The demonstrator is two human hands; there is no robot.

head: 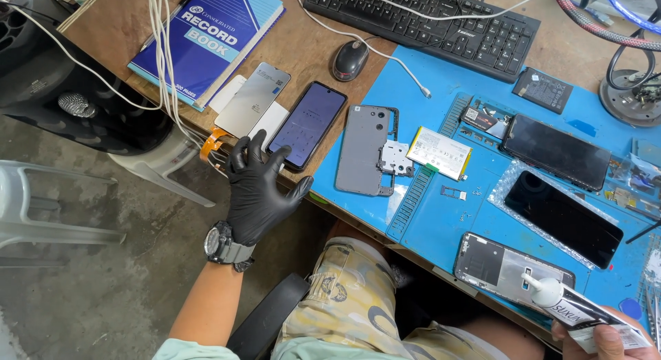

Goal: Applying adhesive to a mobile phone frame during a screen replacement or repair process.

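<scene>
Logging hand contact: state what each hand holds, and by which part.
The bare right hand grips a white glue tube with a nozzle by its rear end. The black-gloved left hand holds nothing, fingertips by the dark smartphone.

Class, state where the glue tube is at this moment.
In the head view's bottom right corner, the right hand holds the glue tube, its nozzle over the phone frame on the blue mat.

A lit phone (307,125) is flanked by a back cover (364,150) on its right, a keyboard (441,26) behind, and a frame (506,270) near the table's (303,50) front edge.
</scene>
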